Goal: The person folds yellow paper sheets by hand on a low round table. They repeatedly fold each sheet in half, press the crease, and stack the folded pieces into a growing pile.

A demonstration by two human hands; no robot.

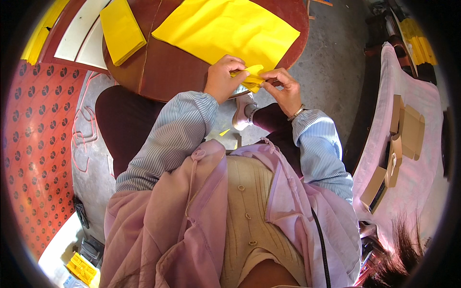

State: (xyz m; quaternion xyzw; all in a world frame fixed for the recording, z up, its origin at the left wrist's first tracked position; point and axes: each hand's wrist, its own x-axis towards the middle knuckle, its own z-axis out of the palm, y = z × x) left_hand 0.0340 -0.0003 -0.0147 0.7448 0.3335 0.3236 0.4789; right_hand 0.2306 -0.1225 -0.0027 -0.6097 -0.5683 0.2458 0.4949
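1. Red panel [43, 144], far-left border of the scene; repeated dark round motif over its whole face.
2. Pink cord [79, 139], looped loosely on the grey floor [93, 165], between the panel and the person's left leg.
3. Stack of yellow sheets [122, 33], oblong, layered at the edge; lies flat on the left part of the table.
4. Round table [165, 72], reddish brown, on the far side of the person; a thin line crosses its top to the left of the middle.
5. Left hand [221, 79], at the table's near edge; thumb and fingers closed in a pinch on the folded yellow portion, from its left. Blue-and-white striped sleeve [180, 125] on the forearm.
6. Large yellow sheet [230, 31], spread over the middle and right of the table, lightly creased; single or layered, cannot be told.
7. Folded yellow portion [253, 79], between the two hands at the near side of the large sheet; whether joined to it or separate, cannot be told.
8. White shoe [242, 113], below the table level, nearer than the hands.
9. Right hand [285, 91], thumb and fingers pinching the folded yellow portion from its right; bracelet [297, 112] at the wrist, matching striped sleeve.
10. Pink cloth [408, 101], draped at far right; opened cardboard boxes [412, 132] upon it.
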